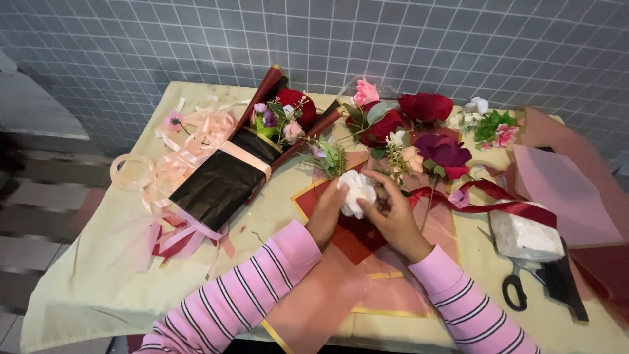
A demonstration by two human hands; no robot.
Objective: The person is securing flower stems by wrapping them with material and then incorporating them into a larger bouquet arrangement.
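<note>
1. Seen from above: a table (98,275) covered in a pale yellow cloth, set against a grey tiled wall.
2. At the centre, a white flower (357,191), held just above sheets of red and pink wrapping paper (354,246).
3. Left hand (325,211), in a pink striped sleeve, fingers closed on the left side of the white flower.
4. Right hand (392,211), same striped sleeve, fingers curled around the right side of the flower, thumb against the petals.
5. To the left, lying on its side: a finished bouquet (242,160) wrapped in black and dark red paper, tied with peach ribbon.
6. Further left, loose coils of peach ribbon (173,160) spread over the cloth.
7. Just beyond the hands, a pile of loose flowers (419,124): red, pink, purple and white, with green leaves.
8. Right of the hands, a dark red ribbon (504,203) trailing across the table.
9. Near the right edge, a white block (524,237), and beside it black-handled scissors (514,288).
</note>
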